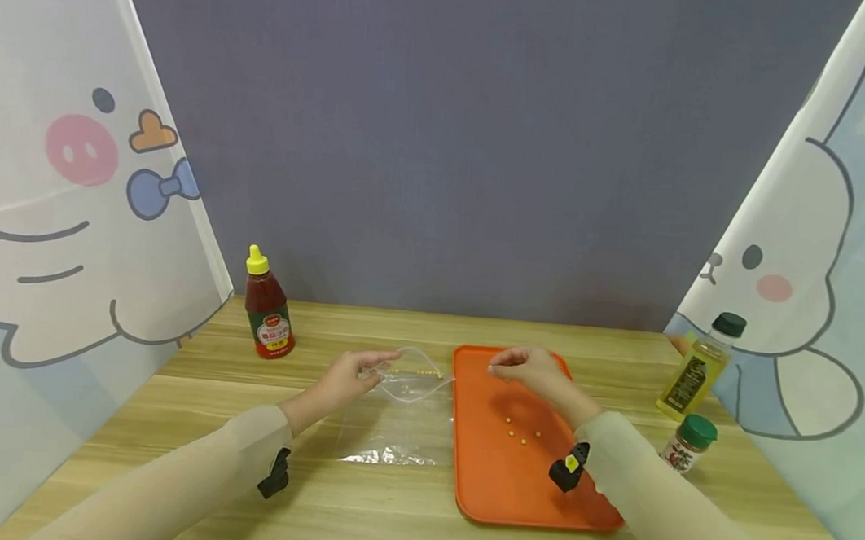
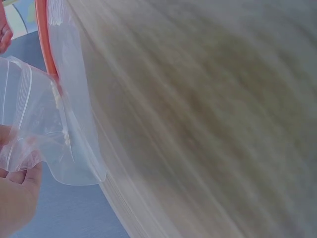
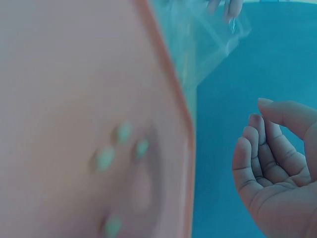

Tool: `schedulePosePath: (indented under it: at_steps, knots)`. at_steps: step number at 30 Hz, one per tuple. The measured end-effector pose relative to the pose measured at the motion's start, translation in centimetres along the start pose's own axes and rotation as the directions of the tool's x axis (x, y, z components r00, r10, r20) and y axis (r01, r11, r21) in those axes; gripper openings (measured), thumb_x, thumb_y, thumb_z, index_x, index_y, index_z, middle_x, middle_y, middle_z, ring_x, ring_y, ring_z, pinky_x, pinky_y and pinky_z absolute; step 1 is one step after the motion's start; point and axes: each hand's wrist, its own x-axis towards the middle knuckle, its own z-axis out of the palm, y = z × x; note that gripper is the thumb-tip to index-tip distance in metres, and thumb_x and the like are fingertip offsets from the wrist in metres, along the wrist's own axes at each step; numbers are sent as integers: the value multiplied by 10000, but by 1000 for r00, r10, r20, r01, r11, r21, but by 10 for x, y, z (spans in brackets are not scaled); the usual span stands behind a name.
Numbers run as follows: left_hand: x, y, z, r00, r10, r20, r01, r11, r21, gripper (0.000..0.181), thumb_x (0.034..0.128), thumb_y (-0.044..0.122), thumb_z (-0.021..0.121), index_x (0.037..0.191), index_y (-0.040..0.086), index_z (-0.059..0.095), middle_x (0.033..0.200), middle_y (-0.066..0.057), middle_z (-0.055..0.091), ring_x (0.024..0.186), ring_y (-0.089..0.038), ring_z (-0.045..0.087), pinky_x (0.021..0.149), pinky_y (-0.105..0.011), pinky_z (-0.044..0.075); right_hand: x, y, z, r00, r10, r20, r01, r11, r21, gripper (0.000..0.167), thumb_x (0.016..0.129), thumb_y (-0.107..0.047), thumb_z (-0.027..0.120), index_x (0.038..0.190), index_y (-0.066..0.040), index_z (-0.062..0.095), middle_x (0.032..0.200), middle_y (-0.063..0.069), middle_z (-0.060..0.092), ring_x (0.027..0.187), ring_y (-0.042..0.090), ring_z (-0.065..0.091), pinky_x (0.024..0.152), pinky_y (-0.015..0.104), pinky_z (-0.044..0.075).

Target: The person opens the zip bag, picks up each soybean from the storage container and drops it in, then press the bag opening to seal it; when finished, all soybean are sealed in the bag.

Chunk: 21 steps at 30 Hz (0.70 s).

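My left hand [image 1: 349,378] pinches the left edge of a clear zip bag [image 1: 398,431] near its mouth, which gapes. Small round yellow pieces, resembling soybeans, line up inside the bag [image 2: 55,99]. Above the orange tray [image 1: 480,476] hovers my right hand [image 1: 533,371], thumb and forefinger brought together, the other fingers curled. In the right wrist view, no piece shows at the fingertips [image 3: 265,102] of this hand; whether a tiny one is hidden between them I cannot tell. Several loose yellow pieces [image 1: 523,442] lie on the tray below the right hand.
A ketchup bottle [image 1: 272,319] with a yellow cap stands at the back left of the wooden table [image 1: 303,492]. To the tray's right are an oil bottle [image 1: 694,377] and a green-lidded jar [image 1: 683,448]. A grey panel [image 1: 438,156] rises behind.
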Motion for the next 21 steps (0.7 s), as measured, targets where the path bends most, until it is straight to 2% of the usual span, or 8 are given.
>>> schedulePosePath:
  at_steps: [1, 4, 7, 8, 11, 13, 16, 21]
  knots:
    - [0, 0, 0, 1000, 2, 0, -2, 1000, 1, 484, 852, -82, 633, 1305, 85, 606, 1256, -193, 638, 1077, -343, 651, 467, -177, 438, 2, -5, 4, 1000, -13, 7, 13, 1000, 3, 200, 868, -225, 728, 1005, -80, 715, 941, -7, 708, 976, 312, 628, 877, 459, 518]
    - [0, 1, 0, 1000, 6, -1, -6, 1000, -2, 485, 850, -86, 632, 1303, 84, 607, 1247, -201, 640, 1057, -344, 654, 457, -180, 435, 6, -19, 15, 998, -49, 29, 48, 998, 38, 181, 897, -235, 691, 893, -56, 666, 796, -36, 611, 785, 234, 572, 792, 453, 498]
    - [0, 2, -1, 1000, 0, 2, 0, 1000, -5, 484, 853, -83, 632, 1305, 88, 606, 1238, -207, 644, 1033, -337, 656, 447, -179, 422, 12, -33, 29, 996, -84, 18, 83, 996, 33, 179, 887, -223, 700, 885, -45, 686, 763, -63, 599, 715, 131, 538, 758, 412, 508]
    - [0, 2, -1, 1000, -2, 3, 2, 1000, -6, 485, 854, -82, 632, 1306, 89, 605, 1239, -204, 644, 1035, -334, 655, 452, -180, 426, 15, -38, 34, 996, -86, 9, 86, 996, 29, 179, 880, -220, 709, 883, -41, 694, 756, -51, 612, 706, 119, 536, 752, 402, 510]
    - [1, 2, -1, 1000, -4, 7, 4, 1000, -5, 478, 861, -77, 627, 1309, 87, 603, 1240, -197, 646, 1047, -338, 652, 478, -186, 450, 25, -51, 48, 996, -88, -28, 87, 996, -14, 170, 830, -194, 765, 955, -78, 759, 871, -13, 723, 816, 98, 633, 810, 351, 552]
    - [1, 2, -2, 1000, -4, 10, 4, 1000, -3, 476, 863, -72, 627, 1311, 88, 601, 1246, -190, 645, 1060, -338, 651, 487, -190, 460, 30, -57, 57, 995, -98, -36, 97, 995, -32, 154, 823, -170, 769, 942, -72, 764, 880, 13, 733, 822, 104, 639, 789, 306, 548]
    - [3, 1, -2, 1000, 2, 14, -2, 1000, -6, 464, 867, -71, 623, 1308, 71, 600, 1244, -196, 644, 1070, -344, 653, 502, -186, 470, 35, -63, 68, 989, -143, -36, 140, 988, -72, 133, 817, -142, 770, 914, -51, 766, 841, 31, 739, 761, 77, 630, 706, 225, 521]
    - [4, 1, -3, 1000, 16, 22, -16, 1000, -13, 434, 881, -75, 598, 1302, 30, 593, 1238, -214, 642, 1085, -361, 647, 610, -189, 527, 39, -69, 81, 978, -206, -29, 200, 969, -146, 117, 797, -122, 782, 874, -36, 766, 786, 50, 739, 666, 40, 598, 636, 187, 495]
